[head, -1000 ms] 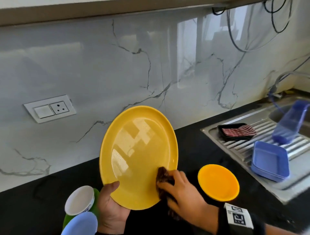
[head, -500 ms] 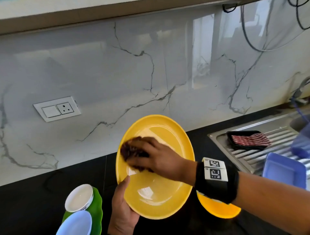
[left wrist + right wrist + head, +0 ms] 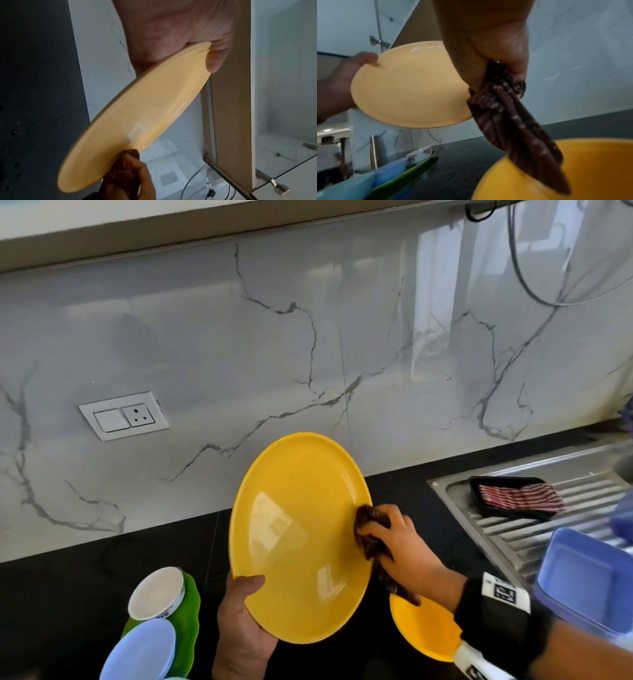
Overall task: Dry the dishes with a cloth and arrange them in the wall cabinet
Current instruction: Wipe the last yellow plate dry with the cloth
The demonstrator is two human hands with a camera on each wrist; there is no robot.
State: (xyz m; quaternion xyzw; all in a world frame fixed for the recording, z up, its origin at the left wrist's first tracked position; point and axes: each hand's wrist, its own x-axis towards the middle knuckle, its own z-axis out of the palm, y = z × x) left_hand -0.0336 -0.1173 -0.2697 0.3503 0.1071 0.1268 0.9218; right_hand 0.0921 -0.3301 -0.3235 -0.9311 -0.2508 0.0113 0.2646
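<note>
A large yellow plate [image 3: 301, 539] [image 3: 135, 119] [image 3: 409, 92] stands tilted above the black counter, its face toward me. My left hand [image 3: 245, 621] grips its lower left rim, thumb on the face. My right hand [image 3: 397, 546] holds a bunched brown checked cloth [image 3: 371, 530] [image 3: 510, 117] [image 3: 123, 174] against the plate's right edge. The cloth's tail hangs down over a small orange bowl [image 3: 424, 628] [image 3: 573, 171]. The wall cabinet's underside [image 3: 171, 237] runs along the top of the head view.
At lower left a white floral bowl [image 3: 156, 594] and a light blue bowl [image 3: 140, 652] sit on a green plate [image 3: 190, 621]. On the steel drainboard [image 3: 513, 529] at right are a black tray with a striped cloth [image 3: 520, 498] and a blue rectangular container [image 3: 589, 583].
My right hand with the cloth swept from the plate's upper left face across to its right edge. The plate has tilted a little more upright in my left hand.
</note>
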